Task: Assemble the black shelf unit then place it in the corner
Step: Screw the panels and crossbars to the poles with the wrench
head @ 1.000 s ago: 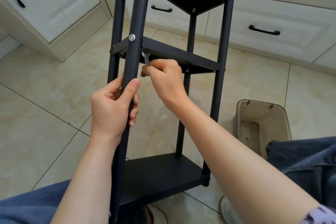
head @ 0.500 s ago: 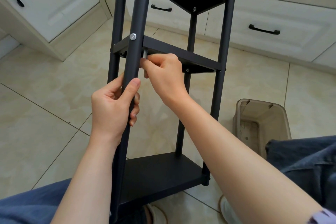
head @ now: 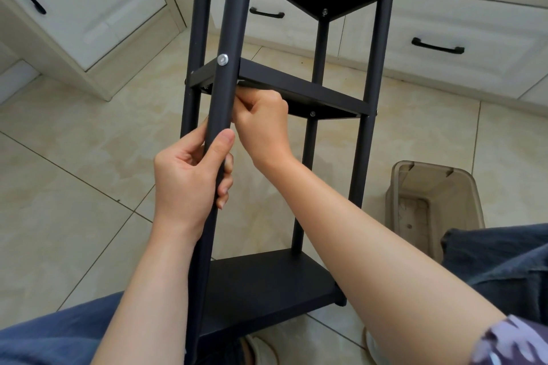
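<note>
The black shelf unit (head: 299,89) stands tilted on the tiled floor between my knees, with three shelves fixed to four round posts. My left hand (head: 189,175) grips the nearest post (head: 229,18) below the middle shelf. A silver screw head (head: 222,60) shows on that post at the shelf's corner. My right hand (head: 264,124) is tucked just under this corner with its fingers curled round a small metal wrench, which is almost wholly hidden behind the post and the fingers.
A translucent grey-brown plastic bin (head: 433,201) stands on the floor to the right, beside my right knee. White cabinets (head: 89,0) and drawers with black handles (head: 437,47) line the back and left. Beige floor tiles (head: 74,142) spread to the left.
My right hand has moved up and left with the wrench, from below the shelf corner to right under it behind the post. The wrench's head no longer shows. My left hand stays put.
</note>
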Available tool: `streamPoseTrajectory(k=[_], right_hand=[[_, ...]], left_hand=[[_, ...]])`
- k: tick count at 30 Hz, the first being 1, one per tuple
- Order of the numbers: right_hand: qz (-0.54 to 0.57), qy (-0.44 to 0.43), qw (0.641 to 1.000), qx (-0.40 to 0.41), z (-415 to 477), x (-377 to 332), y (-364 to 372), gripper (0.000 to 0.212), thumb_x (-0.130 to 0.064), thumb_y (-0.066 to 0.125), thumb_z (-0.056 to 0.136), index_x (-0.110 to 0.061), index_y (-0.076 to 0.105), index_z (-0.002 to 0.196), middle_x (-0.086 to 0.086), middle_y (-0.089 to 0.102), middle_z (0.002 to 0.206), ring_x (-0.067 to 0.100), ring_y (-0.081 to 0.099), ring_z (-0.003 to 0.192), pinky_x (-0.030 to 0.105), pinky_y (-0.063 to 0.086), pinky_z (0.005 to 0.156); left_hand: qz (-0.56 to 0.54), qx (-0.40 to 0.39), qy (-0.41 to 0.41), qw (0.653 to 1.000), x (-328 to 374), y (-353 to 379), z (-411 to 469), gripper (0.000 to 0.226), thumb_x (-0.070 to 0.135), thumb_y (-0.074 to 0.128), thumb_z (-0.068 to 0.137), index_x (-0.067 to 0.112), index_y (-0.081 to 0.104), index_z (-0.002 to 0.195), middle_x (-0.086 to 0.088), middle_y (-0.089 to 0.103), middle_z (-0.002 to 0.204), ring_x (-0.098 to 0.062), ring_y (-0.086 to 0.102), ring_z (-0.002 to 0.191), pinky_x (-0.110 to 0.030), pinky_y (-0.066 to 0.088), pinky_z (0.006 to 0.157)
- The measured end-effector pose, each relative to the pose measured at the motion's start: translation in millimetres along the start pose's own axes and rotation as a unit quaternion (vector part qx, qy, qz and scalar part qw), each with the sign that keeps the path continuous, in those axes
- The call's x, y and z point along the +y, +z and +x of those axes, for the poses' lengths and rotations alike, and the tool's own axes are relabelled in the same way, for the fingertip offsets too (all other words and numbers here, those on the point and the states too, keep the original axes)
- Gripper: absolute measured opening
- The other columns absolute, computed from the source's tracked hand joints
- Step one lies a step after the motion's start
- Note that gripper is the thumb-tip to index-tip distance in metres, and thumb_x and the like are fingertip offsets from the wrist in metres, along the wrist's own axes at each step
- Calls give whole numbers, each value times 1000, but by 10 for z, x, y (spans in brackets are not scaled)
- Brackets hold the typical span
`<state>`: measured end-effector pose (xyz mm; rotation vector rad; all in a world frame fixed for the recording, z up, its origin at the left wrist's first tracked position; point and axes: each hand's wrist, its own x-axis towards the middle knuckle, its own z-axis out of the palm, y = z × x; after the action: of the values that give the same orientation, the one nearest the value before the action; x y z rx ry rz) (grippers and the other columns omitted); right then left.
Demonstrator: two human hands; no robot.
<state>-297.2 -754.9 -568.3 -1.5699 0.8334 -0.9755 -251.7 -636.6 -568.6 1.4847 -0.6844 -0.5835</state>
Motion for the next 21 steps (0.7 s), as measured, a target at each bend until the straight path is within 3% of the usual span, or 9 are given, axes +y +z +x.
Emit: streamPoseTrajectory(k=[11, 16, 18, 21], right_hand=[[-3, -3, 1000, -9, -9, 21, 15, 24, -9, 60, 96, 5, 72, 80, 13, 71, 73, 26, 67, 73, 46, 54, 73], [-33, 6, 998, -51, -154, 93, -151, 28, -13, 60, 97, -7, 70, 72, -7, 64, 62, 4, 60, 60, 33, 52, 67], [-63, 8, 997, -40, -256, 169, -306, 27, -15, 62, 95, -3, 72, 73, 2, 65, 61, 5, 56, 56, 36, 49, 64], [-80, 8, 997, 0, -377, 281, -627, 24, -13, 62, 92, 1, 71, 75, 19, 59, 61, 27, 50, 57, 42, 39, 58]], left_hand=[[5, 7, 6, 1000, -20, -3, -2, 22, 29, 69, 96, 22, 75, 115, -2, 54, 61, -15, 43, 39, -21, 35, 36], [4, -4, 9, 1000, -11, -6, -5, 19, 32, 69, 94, 25, 76, 111, -1, 55, 61, -13, 44, 40, -21, 36, 36], [4, -1, 8, 1000, -22, -14, 1, 23, 34, 70, 93, 22, 75, 113, -1, 55, 61, -14, 44, 40, -21, 36, 36], [-3, 3, 8, 1000, -28, -9, 1, 28, 33, 70, 93, 22, 73, 119, -1, 54, 61, -13, 43, 39, -20, 36, 37]])
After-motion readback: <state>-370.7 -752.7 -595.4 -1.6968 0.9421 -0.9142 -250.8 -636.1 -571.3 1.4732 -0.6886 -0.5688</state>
